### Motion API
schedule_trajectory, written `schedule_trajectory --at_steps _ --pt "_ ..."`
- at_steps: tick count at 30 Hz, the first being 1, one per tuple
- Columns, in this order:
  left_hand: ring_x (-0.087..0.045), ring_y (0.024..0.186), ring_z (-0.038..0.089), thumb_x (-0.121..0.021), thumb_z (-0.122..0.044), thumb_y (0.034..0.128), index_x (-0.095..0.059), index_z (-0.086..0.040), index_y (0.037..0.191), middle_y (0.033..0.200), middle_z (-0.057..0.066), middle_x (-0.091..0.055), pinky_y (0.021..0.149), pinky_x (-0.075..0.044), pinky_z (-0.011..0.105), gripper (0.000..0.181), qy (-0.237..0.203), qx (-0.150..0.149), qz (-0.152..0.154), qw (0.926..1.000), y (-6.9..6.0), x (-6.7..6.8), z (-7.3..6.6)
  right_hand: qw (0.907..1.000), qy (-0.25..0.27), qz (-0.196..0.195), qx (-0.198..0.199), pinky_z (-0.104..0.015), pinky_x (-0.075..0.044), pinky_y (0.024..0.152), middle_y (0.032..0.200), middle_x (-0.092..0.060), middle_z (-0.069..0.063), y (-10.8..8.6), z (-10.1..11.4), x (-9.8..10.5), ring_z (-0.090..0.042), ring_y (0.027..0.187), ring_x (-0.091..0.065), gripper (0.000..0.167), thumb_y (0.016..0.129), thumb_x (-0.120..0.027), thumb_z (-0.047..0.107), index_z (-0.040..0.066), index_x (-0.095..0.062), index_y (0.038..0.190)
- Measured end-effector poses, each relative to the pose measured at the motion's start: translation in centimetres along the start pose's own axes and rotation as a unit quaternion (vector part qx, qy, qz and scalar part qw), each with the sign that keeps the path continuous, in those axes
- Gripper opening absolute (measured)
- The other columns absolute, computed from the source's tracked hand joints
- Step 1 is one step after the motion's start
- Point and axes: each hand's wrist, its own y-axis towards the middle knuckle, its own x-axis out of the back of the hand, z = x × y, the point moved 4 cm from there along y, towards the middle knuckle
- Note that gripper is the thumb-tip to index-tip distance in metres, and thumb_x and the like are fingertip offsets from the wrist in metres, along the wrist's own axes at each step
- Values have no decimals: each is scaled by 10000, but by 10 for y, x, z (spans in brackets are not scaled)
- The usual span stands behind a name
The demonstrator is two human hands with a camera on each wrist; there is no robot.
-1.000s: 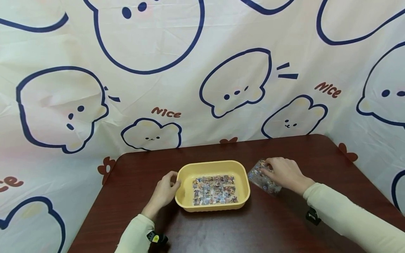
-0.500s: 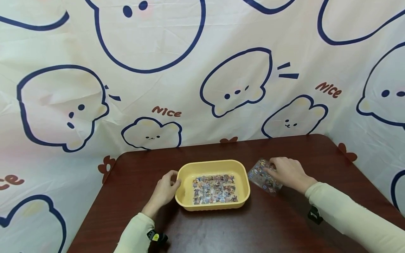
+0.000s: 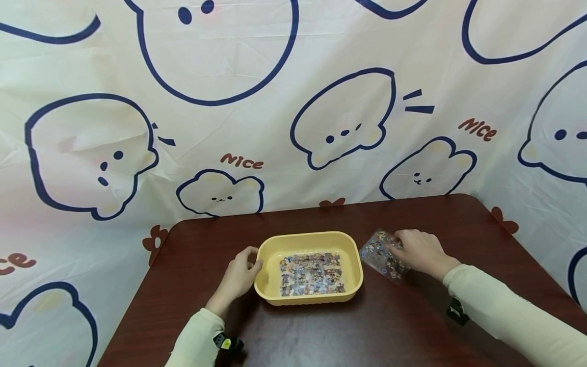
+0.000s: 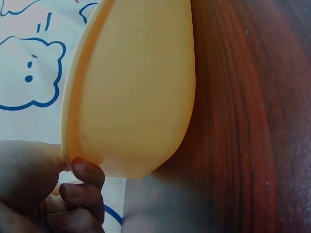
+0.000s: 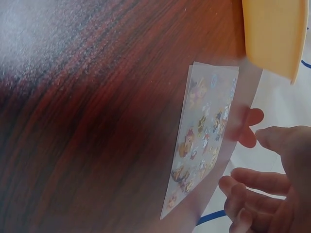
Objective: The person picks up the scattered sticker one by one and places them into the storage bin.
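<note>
My left hand [image 3: 238, 275] pinches the left rim of a yellow plastic basin [image 3: 352, 250] on the table. In the left wrist view, thumb and fingertips [image 4: 87, 172] meet at the rim of the basin [image 4: 131, 92]. Several clear sticker sheets with small cartoon prints [image 3: 312, 275] lie flat inside it. To the right of the basin lies a small stack of similar sticker sheets [image 3: 377, 253]. My right hand [image 3: 422, 251] is over their right side. In the right wrist view, thumb and fingers stand apart, holding nothing, beside the sticker sheets [image 5: 206, 131].
The dark reddish-brown wooden table [image 3: 316, 336] has rounded far corners. A pale curtain [image 3: 275, 122] printed with blue cartoon outlines hangs behind and to both sides of it. Each wrist wears a small black device.
My right hand has drawn slightly to the right over the sticker sheets, uncovering more of them. The left hand and the basin have stayed in place.
</note>
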Motion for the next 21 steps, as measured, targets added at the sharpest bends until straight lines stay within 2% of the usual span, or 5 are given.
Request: schedule_trajectory --at_steps 11,17,21 --pt "-639 638 161 -600 -156 992 -588 -44 1271 765 103 -721 573 -479 278 302 0 15 -6 10000 0 -1 0 9999 20 72 -94 -290 -394 471 793 -696 -55 1 -8 -2 -137 575 -515 401 939 -683 375 -10 -711 1049" --pt "-628 627 153 -594 -156 993 -587 -43 1272 754 99 -717 569 -475 278 301 17 14 -9 10000 0 -1 0 9993 89 256 -255 -294 -374 460 742 -657 -36 1 -13 -4 -147 561 -510 434 941 -679 375 -35 -699 1080" --pt "-628 623 154 -595 -149 991 -587 -43 1268 745 100 -715 566 -473 278 297 18 23 -17 10000 0 -1 0 9982 107 427 -414 -298 -370 474 683 -598 -19 2 -18 -6 -158 566 -511 399 930 -689 375 -15 -690 1014"
